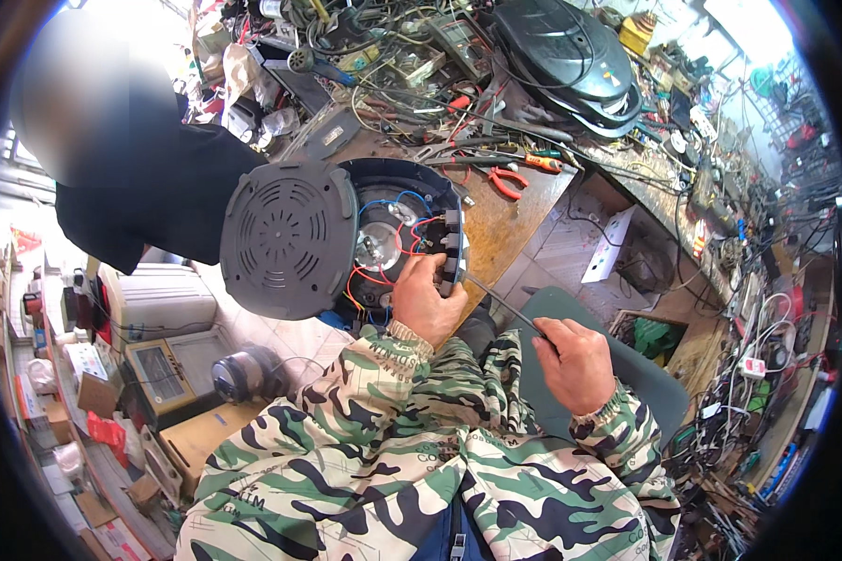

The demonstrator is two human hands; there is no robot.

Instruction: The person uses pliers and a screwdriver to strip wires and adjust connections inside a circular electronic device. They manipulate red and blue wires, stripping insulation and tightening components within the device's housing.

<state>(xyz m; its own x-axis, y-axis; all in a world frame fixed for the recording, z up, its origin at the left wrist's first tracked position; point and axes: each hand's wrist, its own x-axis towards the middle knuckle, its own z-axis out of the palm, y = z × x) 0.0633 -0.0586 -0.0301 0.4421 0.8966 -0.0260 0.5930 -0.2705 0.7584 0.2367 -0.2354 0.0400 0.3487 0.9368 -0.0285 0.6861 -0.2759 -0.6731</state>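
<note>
A round dark appliance housing [444,187] sits opened at the table's edge, with red, blue and yellow wires and metal parts inside. Its grey vented bottom cover [285,241] is swung out to the left. My left hand [425,297] grips the housing's right wall, thumb and fingers closed beside the grey connector blocks [453,240]. Held in my right hand [575,360] is a screwdriver, its long thin shaft [503,304] pointing at that wall. Most of its handle is hidden in my fist, and I cannot tell exactly where the tip touches.
Red-handled pliers [507,183] and other hand tools lie on the wooden table [510,224] behind the housing. Tangled cables and parts crowd the back and right. A person's dark sleeve [159,187] is at the left. A green stool [557,365] stands by my right hand.
</note>
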